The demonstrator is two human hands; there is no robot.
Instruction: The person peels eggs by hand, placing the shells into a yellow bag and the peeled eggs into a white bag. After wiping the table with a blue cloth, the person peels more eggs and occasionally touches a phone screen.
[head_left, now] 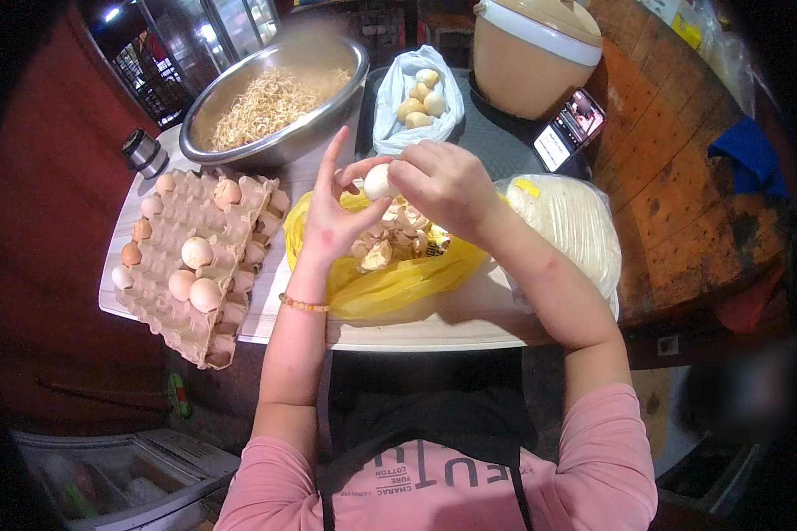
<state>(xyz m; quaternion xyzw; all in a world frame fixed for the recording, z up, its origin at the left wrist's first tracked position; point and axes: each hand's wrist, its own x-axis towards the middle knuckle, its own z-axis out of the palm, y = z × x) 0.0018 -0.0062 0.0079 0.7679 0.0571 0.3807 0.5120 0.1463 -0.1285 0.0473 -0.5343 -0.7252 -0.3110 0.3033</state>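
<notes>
Both hands (390, 199) round egg (378, 181), above shell-filled yellow bag (398, 279).

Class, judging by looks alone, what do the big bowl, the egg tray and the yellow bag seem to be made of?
Bowl: likely stainless steel, its shiny grey wall reflecting light. Egg tray: apparently moulded paper pulp, matt brownish and rough. Yellow bag: thin plastic, glossy and crinkled.

The table (434, 329) is crowded. The egg tray (195, 265) fills its left edge, and the steel bowl (274, 97) blocks the far left corner. A yellow bag (398, 279) of shells sits mid-table, just beside wrapped flatbreads (576, 221) on the right. Only a bare strip along the near edge lies open.
</notes>
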